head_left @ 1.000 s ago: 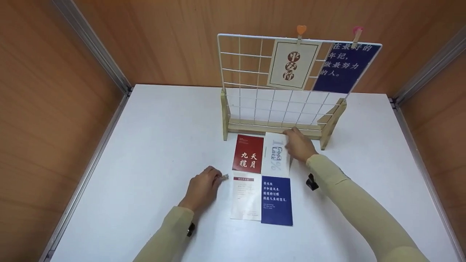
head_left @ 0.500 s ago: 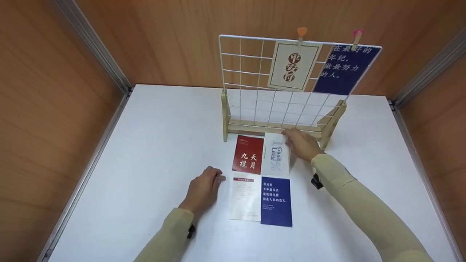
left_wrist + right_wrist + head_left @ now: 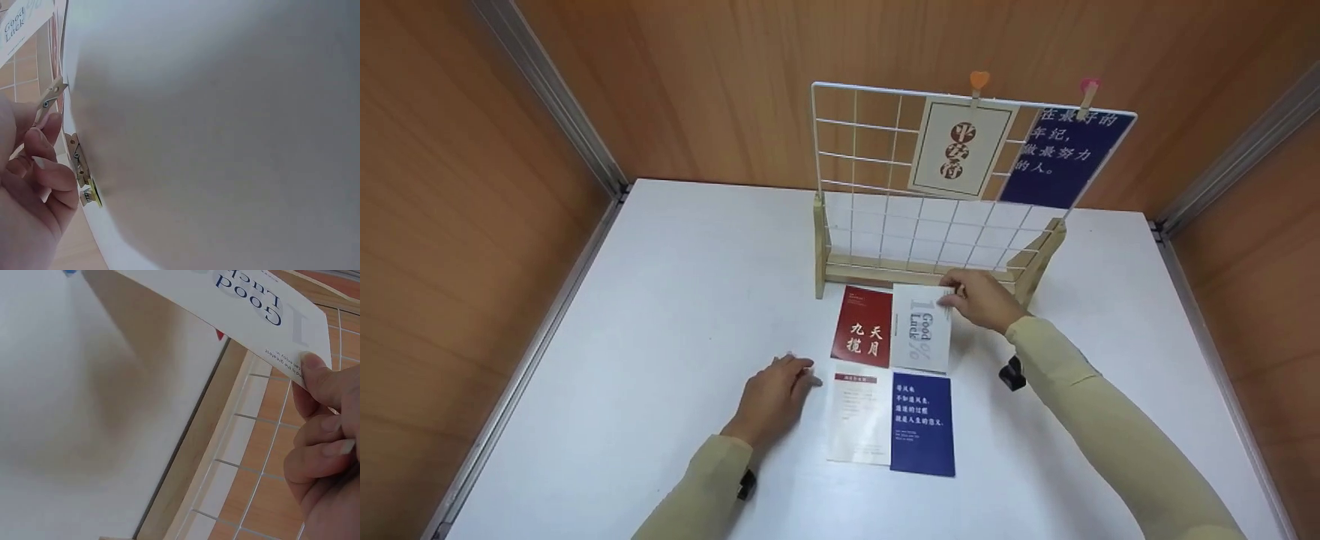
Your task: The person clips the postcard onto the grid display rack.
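Observation:
My right hand [image 3: 984, 300] pinches a white "Good Luck" card [image 3: 919, 330] by its upper right corner, thumb on the printed face. In the right wrist view the card [image 3: 247, 312] is tilted and raised off the table. My left hand [image 3: 772, 397] is low over the table, left of the cards. Its fingers pinch a small wooden clothespin [image 3: 49, 101], seen in the left wrist view. Beyond those fingers show another clothespin [image 3: 77, 159] and a wooden piece with a yellow-green edge [image 3: 93, 194]. A red card [image 3: 861, 326], a pale card [image 3: 856, 416] and a blue card [image 3: 922, 425] lie flat.
Behind the cards stands a white wire grid [image 3: 874, 202] on a wooden base [image 3: 877, 271]. On its upper right hang a cream card [image 3: 981, 150] and a dark blue card [image 3: 1050, 184], under clothespins with an orange heart [image 3: 979, 79] and a pink heart [image 3: 1090, 85]. Wooden walls enclose the table.
My right hand has lifted the "Good Luck" card, which lay flat beside the red card. The left hand has hardly moved; its clothespin's tip no longer shows in the head view.

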`<state>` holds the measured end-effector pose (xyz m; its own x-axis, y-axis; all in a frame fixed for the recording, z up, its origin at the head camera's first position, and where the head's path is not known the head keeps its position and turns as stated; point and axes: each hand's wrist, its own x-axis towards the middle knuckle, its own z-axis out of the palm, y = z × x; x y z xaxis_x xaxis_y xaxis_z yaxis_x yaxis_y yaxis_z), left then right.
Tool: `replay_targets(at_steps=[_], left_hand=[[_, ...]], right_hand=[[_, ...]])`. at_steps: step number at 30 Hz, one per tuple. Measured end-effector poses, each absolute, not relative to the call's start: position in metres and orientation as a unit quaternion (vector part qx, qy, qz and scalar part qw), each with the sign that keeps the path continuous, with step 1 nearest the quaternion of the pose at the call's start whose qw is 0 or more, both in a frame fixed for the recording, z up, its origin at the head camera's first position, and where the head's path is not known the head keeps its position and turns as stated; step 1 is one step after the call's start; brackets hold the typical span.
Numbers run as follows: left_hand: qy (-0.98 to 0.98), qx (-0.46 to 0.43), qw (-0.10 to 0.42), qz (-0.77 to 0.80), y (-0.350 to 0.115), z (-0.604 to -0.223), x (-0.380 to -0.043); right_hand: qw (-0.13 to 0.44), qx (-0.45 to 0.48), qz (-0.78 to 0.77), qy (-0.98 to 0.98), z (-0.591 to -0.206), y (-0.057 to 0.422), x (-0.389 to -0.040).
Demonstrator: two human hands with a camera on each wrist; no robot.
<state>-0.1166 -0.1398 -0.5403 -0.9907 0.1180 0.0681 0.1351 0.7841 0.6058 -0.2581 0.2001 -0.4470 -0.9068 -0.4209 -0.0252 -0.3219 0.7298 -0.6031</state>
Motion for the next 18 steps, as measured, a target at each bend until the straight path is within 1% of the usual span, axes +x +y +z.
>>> replay_targets(at_steps=[6, 12, 18], left_hand=[[-0.936, -0.066, 0.007, -0.345, -0.142, -0.536, -0.116], [-0.936, -0.066, 0.003, -0.345, -0.143, -0.536, -0.117], [-0.939, -0.064, 0.000, -0.339, -0.144, -0.538, -0.115]], right_hand=[[0.074, -0.195, -0.318, 0.925, -0.438, 0.197, -0.256], [0.064, -0.219, -0.313, 0.922, -0.428, 0.196, -0.255], [0.075, -0.222, -0.312, 0.921, -0.420, 0.194, -0.254]])
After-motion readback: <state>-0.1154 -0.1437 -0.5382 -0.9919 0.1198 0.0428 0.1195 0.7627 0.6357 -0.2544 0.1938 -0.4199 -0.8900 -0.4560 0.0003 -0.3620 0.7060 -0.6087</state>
